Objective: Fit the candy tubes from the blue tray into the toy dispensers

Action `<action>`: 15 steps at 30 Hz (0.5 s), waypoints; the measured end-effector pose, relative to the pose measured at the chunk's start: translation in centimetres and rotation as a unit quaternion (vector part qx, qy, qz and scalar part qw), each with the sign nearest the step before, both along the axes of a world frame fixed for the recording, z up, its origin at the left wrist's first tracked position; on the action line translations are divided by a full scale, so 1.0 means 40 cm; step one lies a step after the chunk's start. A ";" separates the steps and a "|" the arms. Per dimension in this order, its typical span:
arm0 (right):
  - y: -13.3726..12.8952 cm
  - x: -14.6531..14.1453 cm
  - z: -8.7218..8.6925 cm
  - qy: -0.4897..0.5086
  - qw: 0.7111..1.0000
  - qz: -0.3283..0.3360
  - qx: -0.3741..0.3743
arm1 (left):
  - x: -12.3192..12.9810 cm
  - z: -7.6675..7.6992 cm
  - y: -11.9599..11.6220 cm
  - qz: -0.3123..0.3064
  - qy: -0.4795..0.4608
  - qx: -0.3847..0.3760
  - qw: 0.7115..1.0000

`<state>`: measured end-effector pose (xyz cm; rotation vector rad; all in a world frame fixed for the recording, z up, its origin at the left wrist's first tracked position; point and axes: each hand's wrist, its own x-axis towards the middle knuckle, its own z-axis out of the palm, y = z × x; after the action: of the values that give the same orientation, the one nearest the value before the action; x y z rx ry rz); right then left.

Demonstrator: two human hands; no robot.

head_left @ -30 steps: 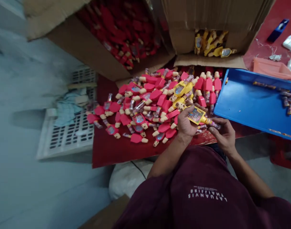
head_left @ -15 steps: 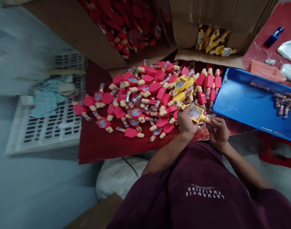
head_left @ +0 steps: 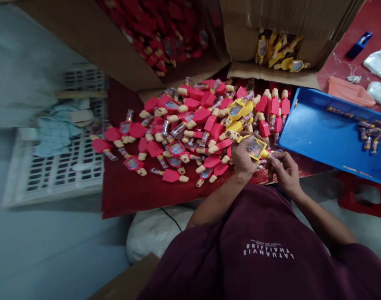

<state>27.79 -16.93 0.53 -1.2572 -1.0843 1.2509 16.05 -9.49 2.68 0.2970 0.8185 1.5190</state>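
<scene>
My left hand [head_left: 245, 158] is closed round a yellow toy [head_left: 257, 148] with a clear window in its body and a brown, animal-like head at one end. At the toy's other end, the fingers of my right hand [head_left: 284, 168] pinch the narrow clear tube [head_left: 273, 158] joined to it. Just beyond my hands lies a heap of similar red toys [head_left: 210, 123], with beige heads and clear tubes. A few yellow toys [head_left: 237, 109] rest on top of that heap.
A blue tray [head_left: 327, 141] on the right holds several small tubes [head_left: 369, 133]. Behind the heap stand cardboard boxes [head_left: 271, 16] with red and yellow toys. An orange tray [head_left: 351, 91] sits at the back right. A white slotted crate [head_left: 62, 175] is at the left.
My right hand has shifted slightly toward the toy, its fingers now nearer the joint between tube and body. My left hand keeps its hold. The view has turned slightly.
</scene>
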 end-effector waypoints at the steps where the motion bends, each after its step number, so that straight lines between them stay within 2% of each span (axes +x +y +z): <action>1: 0.002 0.001 0.010 0.023 0.999 0.011 -0.028 | 0.000 0.000 0.000 -0.004 0.004 0.002 1.000; 3: 0.005 0.005 0.019 0.042 0.997 0.022 -0.055 | 0.002 0.001 0.001 -0.010 0.017 0.000 1.000; 5: 0.003 0.006 0.010 0.029 0.998 0.013 -0.050 | 0.009 0.003 0.000 -0.005 0.035 -0.013 0.999; 10: -0.017 -0.001 -0.060 -0.111 0.988 -0.082 0.073 | 0.030 0.018 -0.004 0.048 0.072 -0.040 0.995; 13: -0.022 0.003 -0.086 -0.126 0.985 -0.073 0.088 | 0.030 0.020 -0.001 0.048 0.061 -0.037 0.996; 15: -0.020 0.008 -0.082 -0.122 0.988 -0.053 0.081 | 0.025 0.016 0.001 0.029 0.060 -0.032 0.997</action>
<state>28.13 -17.74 -2.75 -1.3474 -1.2495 0.9269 17.07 -9.45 3.31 0.3211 0.9760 1.5364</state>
